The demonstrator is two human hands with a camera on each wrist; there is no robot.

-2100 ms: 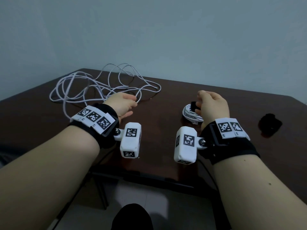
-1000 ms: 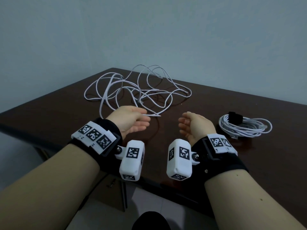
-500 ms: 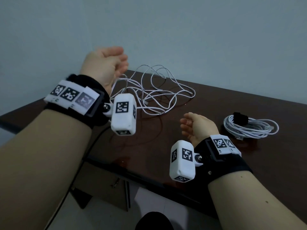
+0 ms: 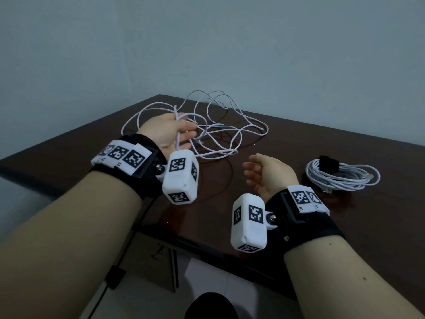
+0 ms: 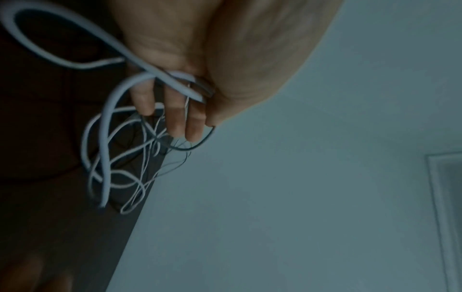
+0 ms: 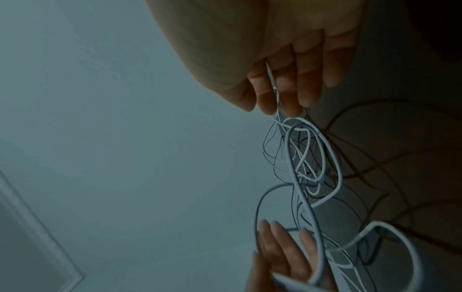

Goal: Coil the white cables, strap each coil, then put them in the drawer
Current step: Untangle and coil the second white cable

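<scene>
Head view looks down and forward over the table (image 4: 299, 143). Both wrist views sit close under the palms, sharing the loose cable (image 4: 220, 130) (image 5: 105, 158) (image 6: 307, 158).

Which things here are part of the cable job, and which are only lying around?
Part of the job:
- loose white cable, held in the left hand
- strapped coil
- right hand, holding nothing

Lying around:
- table
- screws on the floor

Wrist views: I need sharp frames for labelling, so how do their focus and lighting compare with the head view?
Head view: dim, yet loose cable and strapped coil read sharply. Left wrist: dark, left hand and cable motion-blurred. Right wrist: dim, right hand soft.
</scene>
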